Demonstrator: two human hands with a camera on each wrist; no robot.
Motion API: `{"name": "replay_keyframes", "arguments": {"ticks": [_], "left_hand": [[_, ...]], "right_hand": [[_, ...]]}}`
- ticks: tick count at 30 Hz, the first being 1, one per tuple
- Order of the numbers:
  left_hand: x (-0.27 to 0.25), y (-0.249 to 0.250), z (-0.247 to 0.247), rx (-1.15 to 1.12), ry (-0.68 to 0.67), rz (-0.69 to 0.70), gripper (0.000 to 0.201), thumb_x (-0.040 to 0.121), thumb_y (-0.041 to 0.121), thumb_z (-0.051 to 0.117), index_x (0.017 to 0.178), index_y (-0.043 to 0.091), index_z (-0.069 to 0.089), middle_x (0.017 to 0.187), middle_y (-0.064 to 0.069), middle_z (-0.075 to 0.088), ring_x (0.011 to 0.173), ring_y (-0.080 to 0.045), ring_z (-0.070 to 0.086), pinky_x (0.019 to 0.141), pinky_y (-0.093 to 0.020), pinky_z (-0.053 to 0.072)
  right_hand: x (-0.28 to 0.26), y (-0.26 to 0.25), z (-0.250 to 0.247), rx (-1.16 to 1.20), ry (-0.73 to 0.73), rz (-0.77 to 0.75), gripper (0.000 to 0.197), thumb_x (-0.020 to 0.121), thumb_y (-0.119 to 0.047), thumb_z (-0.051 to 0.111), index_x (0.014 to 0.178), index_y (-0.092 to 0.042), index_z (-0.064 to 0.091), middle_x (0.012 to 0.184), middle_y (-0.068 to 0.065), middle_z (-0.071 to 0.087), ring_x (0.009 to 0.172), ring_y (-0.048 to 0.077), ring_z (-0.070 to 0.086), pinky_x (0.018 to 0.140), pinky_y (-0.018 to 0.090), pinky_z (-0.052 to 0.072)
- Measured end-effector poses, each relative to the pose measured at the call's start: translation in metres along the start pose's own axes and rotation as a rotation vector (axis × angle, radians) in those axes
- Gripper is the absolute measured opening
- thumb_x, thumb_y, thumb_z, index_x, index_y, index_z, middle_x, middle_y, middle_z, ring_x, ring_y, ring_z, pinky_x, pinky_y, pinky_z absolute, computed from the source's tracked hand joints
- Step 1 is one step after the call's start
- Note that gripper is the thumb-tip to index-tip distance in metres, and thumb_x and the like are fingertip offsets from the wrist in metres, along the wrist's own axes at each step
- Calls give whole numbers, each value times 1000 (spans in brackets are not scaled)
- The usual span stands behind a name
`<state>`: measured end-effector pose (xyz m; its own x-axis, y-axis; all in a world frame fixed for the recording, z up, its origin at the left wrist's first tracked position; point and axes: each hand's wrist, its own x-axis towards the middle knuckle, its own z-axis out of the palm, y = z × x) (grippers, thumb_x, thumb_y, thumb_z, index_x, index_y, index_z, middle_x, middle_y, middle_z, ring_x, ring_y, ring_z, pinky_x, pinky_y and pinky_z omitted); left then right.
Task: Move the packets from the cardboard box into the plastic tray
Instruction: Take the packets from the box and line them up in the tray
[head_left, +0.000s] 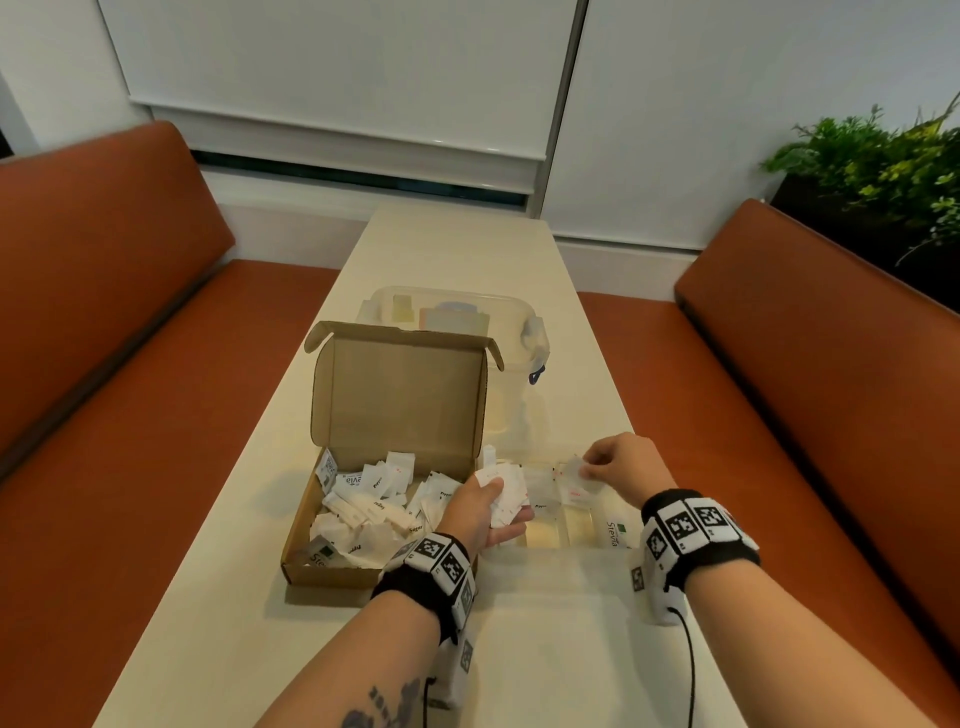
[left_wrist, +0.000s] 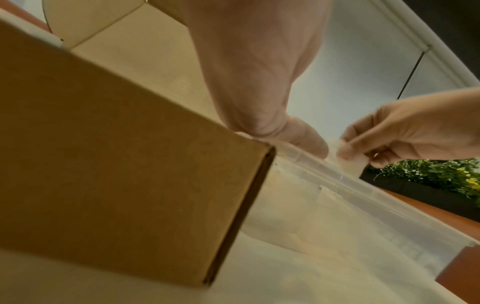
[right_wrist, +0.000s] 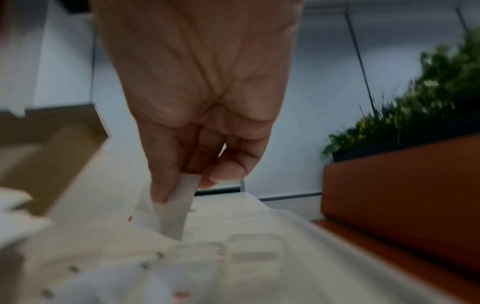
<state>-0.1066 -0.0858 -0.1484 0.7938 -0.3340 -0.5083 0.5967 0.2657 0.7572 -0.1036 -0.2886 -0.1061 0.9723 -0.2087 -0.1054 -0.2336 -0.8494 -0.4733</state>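
Cardboard box (head_left: 332, 566): sat open on the table (head_left: 545, 649), lid up, loose packets (head_left: 363, 514) piled inside.
Left hand (head_left: 480, 512): palm up between box and tray, fingers curled around a bunch of packets (head_left: 506, 491).
Right hand (head_left: 621, 467): over the plastic tray (head_left: 571, 551), thumb and fingers pinched on one packet (right_wrist: 179, 207).
Tray contents: a few packets in compartments, count unclear, probably blur.

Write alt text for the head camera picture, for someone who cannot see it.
Seen from above, a person's left hand holds a bunch of white packets beside an open cardboard box full of more packets, while the right hand pinches a single packet over a clear plastic tray. Everything sits on a long pale table between orange benches.
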Motion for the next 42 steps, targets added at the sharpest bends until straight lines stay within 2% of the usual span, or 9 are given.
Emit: {"name": "replay_keyframes", "arguments": {"ticks": [3,14,20,23,26,29,34,38,42], "left_hand": [[1,0,0,-3,0,-1,26,103,15,36,128,12,43,92,-17,65,76,-27,66,57,-30,57],[1,0,-2,21,-4,12,28,103,17,37,130,12,42,93,-16,65,76,-26,67,57,-29,58],[4,-2,-3,39,-14,19,30,103,16,37,131,11,43,98,-19,64,75,-26,67,59,-28,58],[3,-1,-3,44,-17,14,29,103,16,37,130,12,44,102,-20,64,76,-26,67,57,-28,57],[3,-1,-3,49,-15,13,26,102,16,38,127,13,44,105,-21,63,76,-26,67,57,-28,58],[3,0,-3,43,-15,4,23,102,16,38,124,14,45,106,-22,62,76,-26,67,58,-28,58],[2,0,-4,42,-30,5,18,102,15,39,118,16,46,97,-17,63,76,-26,67,58,-28,58],[2,0,-4,48,-33,14,19,101,14,40,119,15,47,98,-17,64,78,-26,67,58,-27,58],[2,-1,-4,46,-25,27,20,101,13,41,118,13,50,103,-14,65,79,-26,69,65,-29,58]], "right_hand": [[8,10,2,-137,-37,40,7,84,-19,69,89,-16,73,89,-1,70,80,12,62,78,24,52],[23,-4,30,-297,-136,44,18,86,-4,58,96,-10,72,103,9,70,94,25,65,85,27,53],[23,-1,37,-362,-136,21,20,82,3,54,89,-10,68,99,9,68,86,24,61,74,25,47],[24,-1,38,-358,-105,5,21,81,4,52,73,-16,53,88,7,61,77,20,51,67,24,40],[23,-1,38,-353,-82,-19,19,81,4,50,78,-15,47,84,5,55,76,21,48,66,25,37],[23,-1,40,-355,-83,-37,25,81,4,48,70,-17,40,82,5,54,73,21,47,65,26,37],[20,-1,38,-295,-70,-39,18,81,-1,54,76,-16,46,82,3,56,74,20,48,65,25,37],[15,-14,30,-42,-21,-121,13,82,-18,68,73,-17,58,70,-4,57,68,13,51,58,19,38],[1,-33,30,174,-187,-186,15,74,-31,78,70,-24,66,64,-8,60,57,3,50,55,14,41]]}}
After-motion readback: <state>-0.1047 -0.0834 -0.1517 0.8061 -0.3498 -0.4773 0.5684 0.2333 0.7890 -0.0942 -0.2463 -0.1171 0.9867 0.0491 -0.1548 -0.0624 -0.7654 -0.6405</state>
